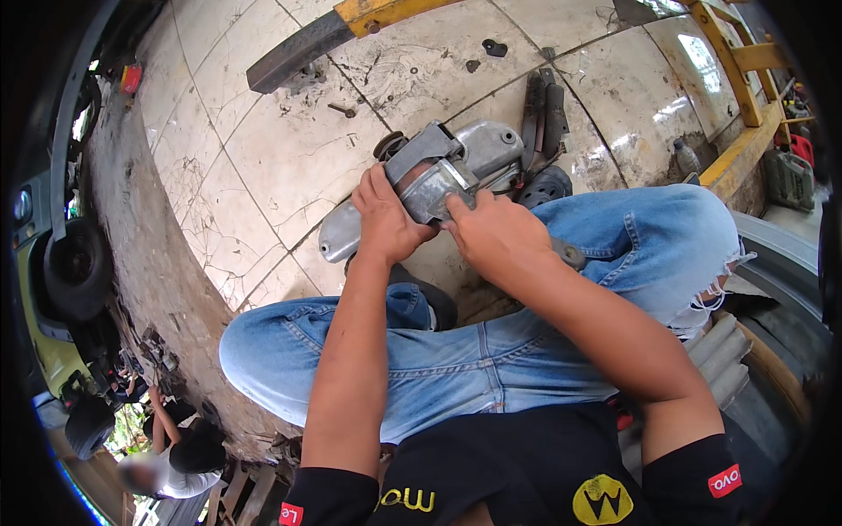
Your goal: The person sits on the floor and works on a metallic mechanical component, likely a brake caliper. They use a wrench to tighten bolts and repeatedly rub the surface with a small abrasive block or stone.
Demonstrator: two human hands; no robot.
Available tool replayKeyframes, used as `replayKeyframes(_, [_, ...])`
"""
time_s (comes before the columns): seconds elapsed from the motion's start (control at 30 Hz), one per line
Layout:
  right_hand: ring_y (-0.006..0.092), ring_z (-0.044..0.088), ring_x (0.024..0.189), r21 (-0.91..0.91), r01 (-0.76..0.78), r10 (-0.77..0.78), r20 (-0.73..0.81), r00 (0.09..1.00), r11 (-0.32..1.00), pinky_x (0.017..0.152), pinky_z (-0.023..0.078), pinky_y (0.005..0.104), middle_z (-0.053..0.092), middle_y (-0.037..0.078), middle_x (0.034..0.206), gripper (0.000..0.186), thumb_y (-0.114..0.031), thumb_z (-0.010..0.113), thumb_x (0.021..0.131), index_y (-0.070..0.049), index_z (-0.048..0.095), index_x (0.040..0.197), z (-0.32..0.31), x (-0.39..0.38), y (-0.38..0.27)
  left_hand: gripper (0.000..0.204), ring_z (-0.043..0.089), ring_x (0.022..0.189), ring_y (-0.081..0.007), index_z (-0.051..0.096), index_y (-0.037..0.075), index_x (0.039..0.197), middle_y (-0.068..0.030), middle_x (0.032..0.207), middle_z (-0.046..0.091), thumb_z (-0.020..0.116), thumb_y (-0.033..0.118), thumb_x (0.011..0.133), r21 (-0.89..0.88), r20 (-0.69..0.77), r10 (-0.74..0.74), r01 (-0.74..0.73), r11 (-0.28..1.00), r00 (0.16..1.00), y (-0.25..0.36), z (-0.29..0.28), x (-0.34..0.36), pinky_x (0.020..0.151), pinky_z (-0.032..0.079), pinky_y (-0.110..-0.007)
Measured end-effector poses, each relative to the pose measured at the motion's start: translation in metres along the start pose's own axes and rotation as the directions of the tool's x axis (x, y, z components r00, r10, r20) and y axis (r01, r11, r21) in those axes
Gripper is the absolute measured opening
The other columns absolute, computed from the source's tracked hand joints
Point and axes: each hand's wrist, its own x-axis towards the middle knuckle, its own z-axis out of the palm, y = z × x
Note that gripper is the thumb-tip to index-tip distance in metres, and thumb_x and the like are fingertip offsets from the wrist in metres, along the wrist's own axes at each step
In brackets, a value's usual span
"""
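A grey metal machine part (431, 188) with a rounded, motor-like body rests on the tiles between my knees; its exact kind I cannot make out. Rounded grey housings stick out from it, one toward the near left (340, 233) and one toward the far right (489, 149). A dark round wheel (388, 145) shows at its far left side. My left hand (386, 216) is wrapped round the body's left side, thumb across the near face. My right hand (496, 230) presses bent fingers on the body's right side; whether they pinch something small is hidden.
Dark long-handled tools (545, 114) lie beyond the part. A bolt (342, 110) is on the tiles. A yellow-and-black metal bar (307, 46) crosses the far side, and a yellow frame (741, 149) stands right. A plastic bottle (687, 158) is beside it. Another person (180, 456) sits lower left.
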Motion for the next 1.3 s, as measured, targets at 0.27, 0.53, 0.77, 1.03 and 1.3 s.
replayKeyframes(0.27, [0.0386, 0.067, 0.087, -0.029, 0.012, -0.012, -0.006, 1.0, 1.0, 0.072, 0.056, 0.0467, 0.064, 0.022, 0.095, 0.042, -0.035, 0.054, 0.1, -0.005, 0.058, 0.128, 0.001, 0.0, 0.0, 0.131, 0.028, 0.133, -0.0444, 0.015, -0.004, 0.147, -0.0272, 0.145, 0.03, 0.094, 0.036, 0.05, -0.001, -0.002, 0.018, -0.018, 1.0, 1.0, 0.001, -0.001, 0.002, 0.116, 0.023, -0.051])
replayKeyframes(0.53, [0.0389, 0.067, 0.086, -0.008, -0.003, 0.003, 0.005, 1.0, 1.0, 0.072, 0.056, 0.0473, 0.065, 0.022, 0.097, 0.041, -0.035, 0.055, 0.099, -0.007, 0.06, 0.128, -0.002, 0.006, 0.0, 0.131, 0.028, 0.133, -0.0449, 0.014, -0.004, 0.147, -0.0272, 0.145, 0.029, 0.094, 0.036, 0.051, 0.033, -0.005, 0.025, -0.025, 0.999, 1.0, -0.002, 0.0, 0.006, 0.116, 0.025, -0.05])
replayKeyframes(0.77, [0.0348, 0.069, 0.079, 0.153, -0.002, 0.018, -0.105, 0.994, 0.988, 0.069, 0.055, 0.0456, 0.067, 0.019, 0.089, 0.038, -0.034, 0.052, 0.102, -0.006, 0.059, 0.125, -0.005, 0.024, 0.01, 0.131, 0.029, 0.132, -0.0447, 0.014, -0.003, 0.148, -0.0261, 0.146, 0.028, 0.093, 0.034, 0.05, 0.018, 0.034, -0.02, 0.019, 1.0, 0.999, 0.001, -0.003, 0.008, 0.117, 0.027, -0.049])
replayKeyframes(1.03, [0.0136, 0.064, 0.062, 0.967, -0.1, 0.193, 0.055, 0.98, 0.233, 0.049, 0.048, 0.0269, 0.07, 0.009, 0.089, 0.036, -0.035, 0.043, 0.108, -0.004, 0.059, 0.117, -0.037, 0.028, 0.017, 0.13, 0.029, 0.135, -0.0445, 0.018, -0.002, 0.148, -0.0252, 0.147, 0.029, 0.093, 0.035, 0.049, 0.045, -0.001, -0.023, 0.023, 0.999, 1.0, 0.0, -0.001, 0.009, 0.118, 0.026, -0.048])
replayKeyframes(1.3, [0.0137, 0.064, 0.062, 0.991, -0.035, 0.14, 0.016, 0.99, 0.132, 0.048, 0.047, 0.0257, 0.071, 0.008, 0.091, 0.035, -0.034, 0.043, 0.109, -0.005, 0.06, 0.117, -0.041, 0.025, 0.01, 0.129, 0.029, 0.135, -0.0432, 0.017, 0.004, 0.15, -0.0212, 0.148, 0.028, 0.092, 0.034, 0.049, 0.001, 0.006, -0.07, 0.07, 0.998, 0.998, 0.001, -0.001, 0.009, 0.115, 0.033, -0.05])
